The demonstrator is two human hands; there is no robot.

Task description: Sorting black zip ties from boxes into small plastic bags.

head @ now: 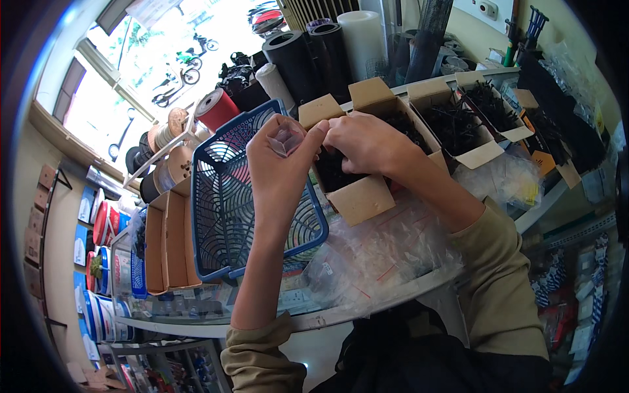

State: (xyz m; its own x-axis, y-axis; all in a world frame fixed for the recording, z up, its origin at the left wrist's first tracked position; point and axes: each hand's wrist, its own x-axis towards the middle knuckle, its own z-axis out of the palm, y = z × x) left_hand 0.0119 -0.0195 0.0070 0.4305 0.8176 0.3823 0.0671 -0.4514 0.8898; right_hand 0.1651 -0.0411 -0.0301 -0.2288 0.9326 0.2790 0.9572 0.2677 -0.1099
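My left hand (pixel 280 167) is raised above the blue plastic basket (pixel 216 196), curled around a small clear plastic bag (pixel 286 140). Close by, my right hand (pixel 368 140) has its fingers bent, with its fingertips near my left thumb. Whether it pinches anything is hidden from view. Beneath it stands an open cardboard box (pixel 361 199) holding small black pieces (pixel 339 172), too dark to make out. Several open boxes run to the right, including one (pixel 479 157) full of thin black pieces (pixel 454 125) that look like screws.
Clear plastic bags with red strips (pixel 383 255) lie along the front of the glass counter (pixel 304 322). An empty divided cardboard box (pixel 169 240) sits left of the basket. Black rolls (pixel 295 66), a white roll (pixel 362 42) and a red spool (pixel 216 109) stand behind.
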